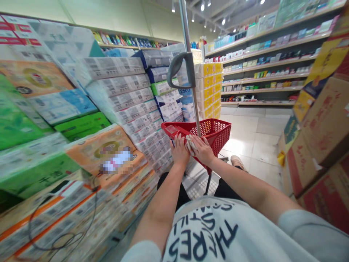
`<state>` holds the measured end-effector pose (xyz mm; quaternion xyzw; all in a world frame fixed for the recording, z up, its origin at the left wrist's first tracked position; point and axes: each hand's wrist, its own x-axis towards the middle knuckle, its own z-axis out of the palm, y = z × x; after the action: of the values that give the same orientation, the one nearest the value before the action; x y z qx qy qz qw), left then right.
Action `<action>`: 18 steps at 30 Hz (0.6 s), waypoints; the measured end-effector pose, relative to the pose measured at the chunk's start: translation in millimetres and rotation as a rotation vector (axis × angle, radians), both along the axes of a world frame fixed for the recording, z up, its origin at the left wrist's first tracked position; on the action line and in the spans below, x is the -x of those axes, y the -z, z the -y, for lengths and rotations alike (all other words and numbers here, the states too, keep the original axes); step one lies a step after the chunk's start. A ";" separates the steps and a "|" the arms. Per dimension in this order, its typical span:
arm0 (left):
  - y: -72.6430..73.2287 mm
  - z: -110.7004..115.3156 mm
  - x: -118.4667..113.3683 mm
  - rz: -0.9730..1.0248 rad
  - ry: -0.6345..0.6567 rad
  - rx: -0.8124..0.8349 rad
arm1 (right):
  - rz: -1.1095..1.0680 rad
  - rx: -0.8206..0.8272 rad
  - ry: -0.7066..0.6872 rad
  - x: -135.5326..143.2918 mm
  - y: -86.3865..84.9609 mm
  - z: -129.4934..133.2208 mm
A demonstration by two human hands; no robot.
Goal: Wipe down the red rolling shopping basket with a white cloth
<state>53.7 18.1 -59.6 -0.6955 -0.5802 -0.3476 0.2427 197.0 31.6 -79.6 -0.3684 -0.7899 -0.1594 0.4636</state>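
Observation:
A red perforated shopping basket (220,140) stands in front of my knees. My left hand (180,151) lies on its near red rim, fingers stretched out and slightly apart. Beside it, my right hand (203,151) presses a crumpled whitish cloth or tissue (191,145) against the same rim; part of the cloth is hidden under the fingers. The two hands almost touch. From the basket rises a metal pole (195,109) with a grey loop handle (181,71) above both hands.
Stacked tissue packs (131,91) rise at the left. A phone (118,161), partly blurred, lies on an orange pack, with a black cable (95,207) nearby. Cardboard boxes (329,120) line the right side. Stocked shelves (261,65) stand behind the tiled floor (251,127).

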 end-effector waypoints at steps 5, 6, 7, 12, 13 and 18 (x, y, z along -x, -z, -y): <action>0.7 -1.9 -1.3 0.003 0.008 0.031 | 0.002 0.051 -0.020 5.0 -20.3 -3.8; 0.6 -1.1 -1.7 0.005 0.012 0.032 | 0.004 0.043 -0.021 3.7 -17.2 -2.9; 0.3 -0.1 -2.3 0.009 0.015 0.029 | 0.002 0.030 -0.018 1.5 -12.3 -1.6; -0.9 1.4 -4.2 0.030 0.020 0.001 | -0.003 -0.003 -0.009 -7.8 0.6 1.6; -0.8 0.3 -3.9 0.031 0.019 0.003 | -0.004 0.008 -0.009 -7.5 -2.8 0.8; 0.9 -4.9 -0.9 0.033 0.014 0.007 | 0.007 0.037 0.000 -4.7 -9.7 -1.5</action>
<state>54.7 23.0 -60.5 -0.6945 -0.5803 -0.3588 0.2283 201.7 33.1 -69.9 -0.3763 -0.7943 -0.1459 0.4541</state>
